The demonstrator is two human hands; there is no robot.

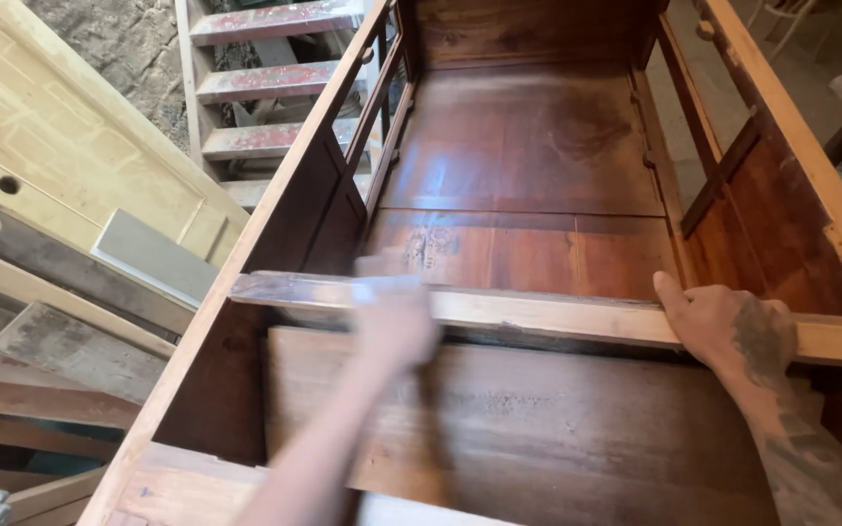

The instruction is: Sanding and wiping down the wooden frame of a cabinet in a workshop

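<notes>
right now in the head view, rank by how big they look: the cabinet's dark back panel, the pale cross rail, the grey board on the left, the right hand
1. dark back panel
2. pale cross rail
3. grey board and right hand: they look alike in size, and the hand is nearer the camera, so unranked

Pale worn wood crossbar (538, 314) across brown cabinet (528, 146).

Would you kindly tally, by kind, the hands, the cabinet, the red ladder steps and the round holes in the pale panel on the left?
Hands: 2, the left hand blurred and the right hand, both on the crossrail
Wooden cabinet: 1
Red-stained ladder steps: 3
Round holes in the pale panel: 2
Total: 8
</notes>
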